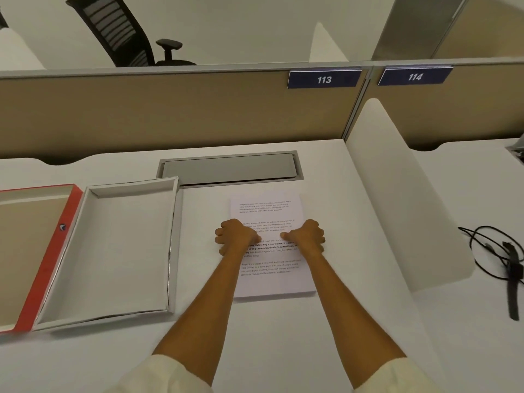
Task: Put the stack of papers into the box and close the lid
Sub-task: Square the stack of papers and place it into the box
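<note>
A stack of printed white papers [269, 276] lies flat on the white desk, right of centre. My left hand [235, 236] curls over the stack's left edge and my right hand [307, 235] over its right edge, thumbs on the top sheet, fingers wrapped down the sides. An open white box [90, 313] sits to the left of the stack, with nothing inside. Its red-edged lid [42, 268] lies inside-up further left, touching the box.
A grey cable hatch [229, 168] is set into the desk behind the papers. A white divider panel [397, 199] stands to the right. Black cables and a strap [504, 265] lie beyond it. A beige partition [170, 109] walls the back.
</note>
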The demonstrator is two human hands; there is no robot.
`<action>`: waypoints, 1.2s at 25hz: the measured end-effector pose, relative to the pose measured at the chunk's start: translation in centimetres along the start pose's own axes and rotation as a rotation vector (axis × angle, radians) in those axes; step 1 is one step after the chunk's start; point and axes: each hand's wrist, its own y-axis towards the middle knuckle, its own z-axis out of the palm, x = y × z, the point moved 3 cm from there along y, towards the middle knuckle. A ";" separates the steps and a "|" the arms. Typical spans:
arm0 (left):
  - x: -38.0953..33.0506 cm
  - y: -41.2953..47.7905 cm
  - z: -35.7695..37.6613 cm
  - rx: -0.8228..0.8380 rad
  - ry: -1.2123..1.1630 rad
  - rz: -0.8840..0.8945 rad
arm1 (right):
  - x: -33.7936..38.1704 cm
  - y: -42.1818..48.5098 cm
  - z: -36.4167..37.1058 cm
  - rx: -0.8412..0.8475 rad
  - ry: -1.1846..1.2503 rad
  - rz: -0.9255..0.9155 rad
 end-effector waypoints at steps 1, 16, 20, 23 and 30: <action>-0.1 0.1 -0.1 0.009 -0.010 -0.011 | 0.1 0.0 -0.1 0.012 -0.012 0.007; 0.7 0.5 -0.1 0.023 -0.172 0.086 | 1.1 0.5 0.1 0.077 -0.068 -0.084; 1.1 0.7 -0.3 0.026 -0.287 0.106 | 0.8 0.5 0.1 0.058 -0.013 -0.113; 1.7 0.6 0.1 0.070 -0.344 0.092 | 0.5 0.5 0.2 0.050 0.076 -0.155; 2.6 0.2 0.0 0.048 -0.477 0.123 | 0.2 0.1 0.7 0.057 0.192 -0.140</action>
